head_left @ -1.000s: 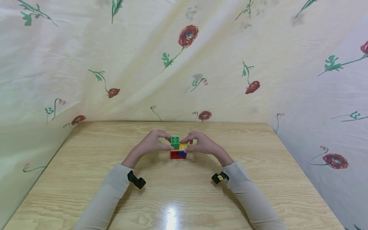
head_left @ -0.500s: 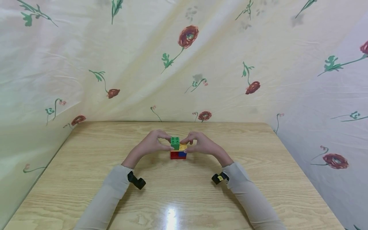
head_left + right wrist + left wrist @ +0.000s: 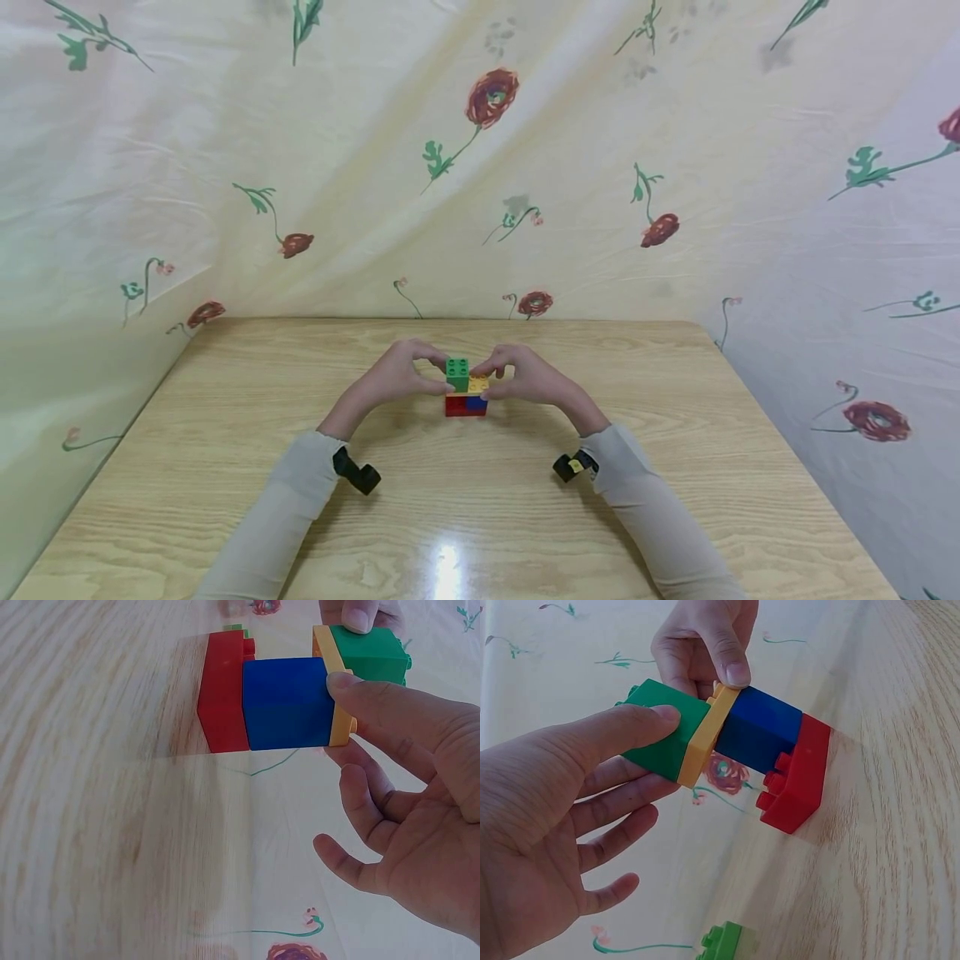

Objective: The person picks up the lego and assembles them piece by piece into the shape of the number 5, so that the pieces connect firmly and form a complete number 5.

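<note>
A small stack of toy building bricks stands on the wooden table (image 3: 465, 500) between two hands. Its red base brick (image 3: 804, 776) carries a blue brick (image 3: 288, 703) on its right half. A thin yellow plate (image 3: 478, 385) tops the blue brick and overhangs to the left. On that overhang is a green brick (image 3: 664, 724), studs upward. The left hand (image 3: 397, 372) pinches the green brick between thumb and fingers. The right hand (image 3: 528, 375) pinches the yellow plate at its right end, with the thumb also by the blue brick's top edge. Below the overhang, a gap shows above the red studs.
A lighter green brick (image 3: 721, 942) lies on the table behind the stack in the left wrist view; the head view does not show it. A flower-patterned cloth (image 3: 360, 167) hangs behind the table and along its sides. Both wrists wear black cameras (image 3: 366, 478).
</note>
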{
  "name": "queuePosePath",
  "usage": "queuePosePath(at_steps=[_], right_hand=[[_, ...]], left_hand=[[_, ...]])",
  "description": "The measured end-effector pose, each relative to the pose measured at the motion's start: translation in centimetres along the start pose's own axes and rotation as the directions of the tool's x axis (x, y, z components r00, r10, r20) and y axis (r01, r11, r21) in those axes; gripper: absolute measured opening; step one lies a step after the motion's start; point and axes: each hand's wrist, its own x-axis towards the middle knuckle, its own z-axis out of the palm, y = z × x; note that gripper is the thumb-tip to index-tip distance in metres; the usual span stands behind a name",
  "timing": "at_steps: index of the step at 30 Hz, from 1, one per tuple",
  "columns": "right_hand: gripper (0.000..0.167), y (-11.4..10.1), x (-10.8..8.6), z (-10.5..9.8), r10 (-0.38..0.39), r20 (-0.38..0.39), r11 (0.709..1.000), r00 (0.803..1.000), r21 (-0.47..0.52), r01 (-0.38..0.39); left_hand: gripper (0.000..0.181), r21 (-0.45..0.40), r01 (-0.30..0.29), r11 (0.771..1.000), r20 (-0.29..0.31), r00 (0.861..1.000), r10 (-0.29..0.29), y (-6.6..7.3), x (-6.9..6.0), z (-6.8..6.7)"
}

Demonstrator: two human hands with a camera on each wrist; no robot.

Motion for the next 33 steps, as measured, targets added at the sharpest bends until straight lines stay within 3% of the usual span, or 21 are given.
queuePosePath(at_steps=[12, 23, 33], right_hand=[[0.035, 0.2, 0.0, 0.0, 0.008, 0.002, 1.0, 1.0, -0.008, -0.008], [0.035, 0.4, 0.0, 0.1, 0.001, 0.008, 1.0, 1.0, -0.011, -0.001], [0.035, 0.2, 0.0, 0.0, 0.013, 0.003, 1.0, 1.0, -0.008, -0.013]], left_hand=[[0.043, -0.02, 0.003, 1.0, 0.02, 1.0, -0.003, -0.5, -0.2, -1.0], [0.036, -0.034, -0.022, 0.999, -0.093, 0.995, 0.019, -1.0, -1.1, -3.4], [0.035, -0.084, 0.011, 0.996, -0.121, 0.992, -0.021, -1.9, -1.4, -4.1]])
